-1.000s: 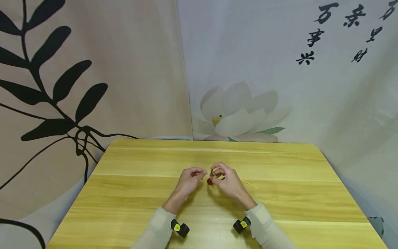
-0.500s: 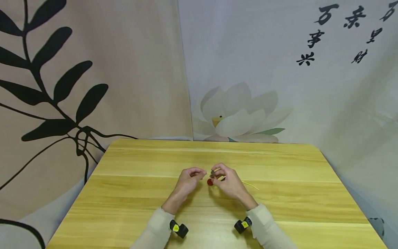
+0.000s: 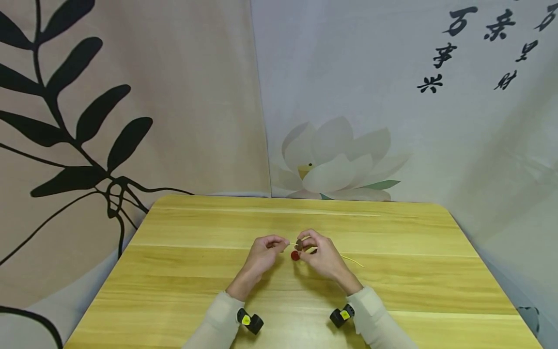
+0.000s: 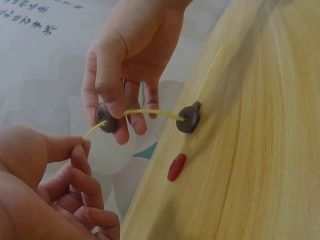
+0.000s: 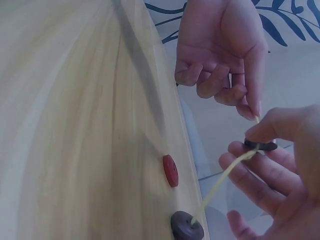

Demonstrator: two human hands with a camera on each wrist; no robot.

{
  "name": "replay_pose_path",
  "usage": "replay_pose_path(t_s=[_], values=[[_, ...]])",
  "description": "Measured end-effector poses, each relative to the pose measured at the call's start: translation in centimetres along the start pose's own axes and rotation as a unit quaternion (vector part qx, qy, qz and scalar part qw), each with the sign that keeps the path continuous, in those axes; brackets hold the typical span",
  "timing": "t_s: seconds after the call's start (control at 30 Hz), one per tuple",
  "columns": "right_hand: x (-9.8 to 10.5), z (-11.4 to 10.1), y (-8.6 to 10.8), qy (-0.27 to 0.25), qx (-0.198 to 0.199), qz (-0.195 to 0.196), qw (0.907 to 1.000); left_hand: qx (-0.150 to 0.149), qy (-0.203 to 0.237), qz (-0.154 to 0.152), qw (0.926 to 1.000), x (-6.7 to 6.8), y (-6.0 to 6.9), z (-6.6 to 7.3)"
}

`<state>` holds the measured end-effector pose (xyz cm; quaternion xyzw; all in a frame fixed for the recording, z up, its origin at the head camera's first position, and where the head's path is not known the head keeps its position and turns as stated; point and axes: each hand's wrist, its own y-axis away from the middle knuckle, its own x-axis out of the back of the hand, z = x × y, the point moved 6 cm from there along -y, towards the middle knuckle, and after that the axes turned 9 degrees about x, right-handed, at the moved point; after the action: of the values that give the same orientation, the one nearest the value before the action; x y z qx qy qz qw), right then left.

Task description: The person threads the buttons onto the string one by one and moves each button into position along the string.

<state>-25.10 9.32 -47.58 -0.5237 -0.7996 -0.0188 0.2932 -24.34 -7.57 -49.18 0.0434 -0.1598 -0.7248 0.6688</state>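
Note:
My left hand (image 3: 263, 253) pinches the tip of a yellow cord (image 4: 150, 111) between thumb and forefinger. My right hand (image 3: 321, 256) holds a dark brown button (image 4: 109, 126) between thumb and fingers, close to the left fingertips. The cord runs through this button, then hangs over to a second brown button (image 4: 189, 121) with the cord through it, which rests on the table. Beside that one lies a red button (image 4: 176, 167), apart from the cord. In the head view, the right hand hides the second brown button almost wholly.
The wooden table (image 3: 209, 218) has rounded far corners. Behind it hang cloth backdrops (image 3: 196, 97) with printed leaves, a lotus and writing. The cord's loose tail (image 3: 352, 261) trails on the table, right of the right hand.
The brown button in the right hand has turned, showing more of its flat face. Yellow cord now shows more plainly between it and the left fingertips. Both hands stay nearly in place.

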Motion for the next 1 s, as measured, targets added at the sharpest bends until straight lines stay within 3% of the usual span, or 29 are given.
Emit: replay_pose_path(t_s=[0.4, 1.0], values=[[0.1, 0.3, 0.4, -0.014, -0.01, -0.02, 0.9997, 0.011, -0.004, 0.003, 0.9999, 0.1, 0.1, -0.3], [0.5, 1.2, 0.7, -0.018, 0.018, -0.046, 0.9986, 0.007, -0.006, -0.002, 1.0, -0.2, 0.3, -0.3]])
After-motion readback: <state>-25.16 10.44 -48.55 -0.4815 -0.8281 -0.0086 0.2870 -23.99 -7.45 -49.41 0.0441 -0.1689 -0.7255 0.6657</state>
